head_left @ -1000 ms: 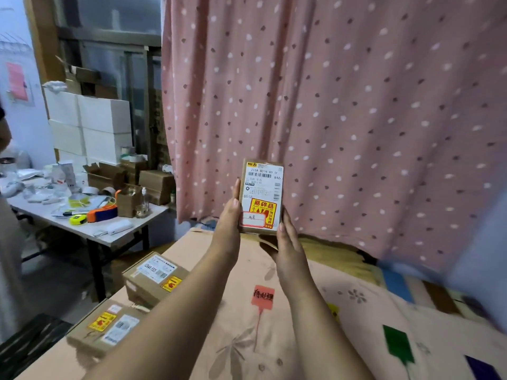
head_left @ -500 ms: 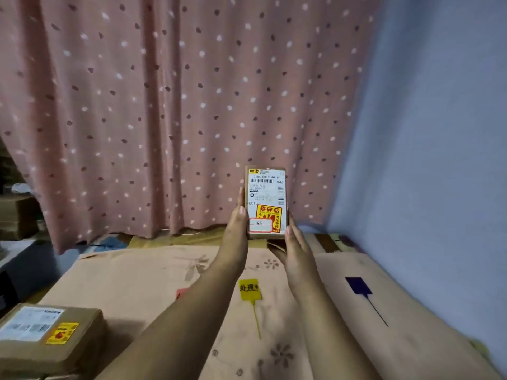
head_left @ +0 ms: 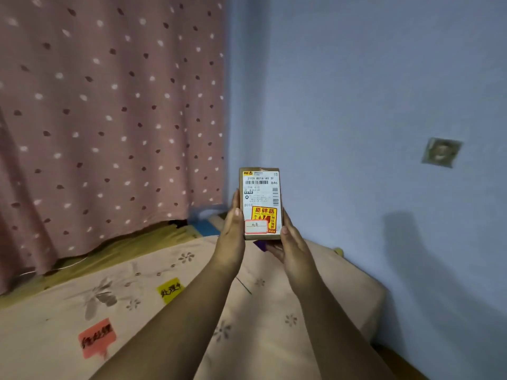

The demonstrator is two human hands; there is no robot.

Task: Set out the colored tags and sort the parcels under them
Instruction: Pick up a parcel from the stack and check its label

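Blue wall now fills the right of the view, the view having swung right along the floral-covered surface (head_left: 274,338) past the red tag (head_left: 96,338) and yellow tag (head_left: 170,289), while left hand (head_left: 231,237) and right hand (head_left: 293,249) still clasp the small parcel (head_left: 260,202) upright above it, unsorted, probably bound for a tag farther right.

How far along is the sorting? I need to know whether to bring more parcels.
Tags look set out: a red tag and a yellow tag lie on the floral sheet, with no parcels by them. In hand: the left hand and right hand hold one labelled parcel upright. Placing it remains.
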